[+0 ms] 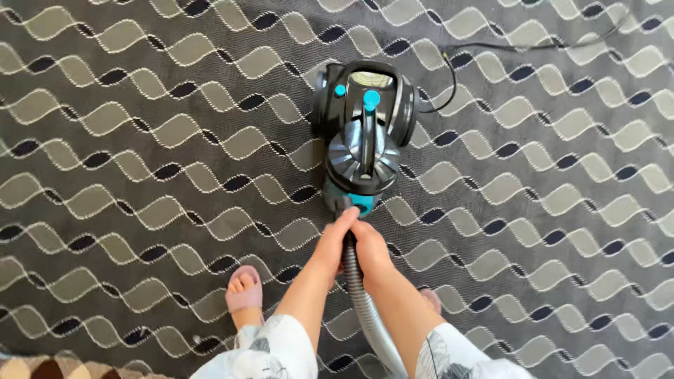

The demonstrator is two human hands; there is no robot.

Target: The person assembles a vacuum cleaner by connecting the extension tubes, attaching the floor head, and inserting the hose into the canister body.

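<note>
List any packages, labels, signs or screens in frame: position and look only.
None visible. Only a black and teal canister vacuum cleaner on the wave-patterned grey carpet, its grey ribbed hose gripped by the left hand and right hand.

Both hands, left (337, 238) and right (371, 249), outstretched, side by side, fingers curled.

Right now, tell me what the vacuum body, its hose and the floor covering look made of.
Canister vacuum: hard moulded plastic, glossy black with teal accents; highlights show on the shell. Hose, gripped by both hands: grey, ribbed, probably flexible plastic. Carpet: woven textile, matte, with a stitched-looking wave pattern.
</note>
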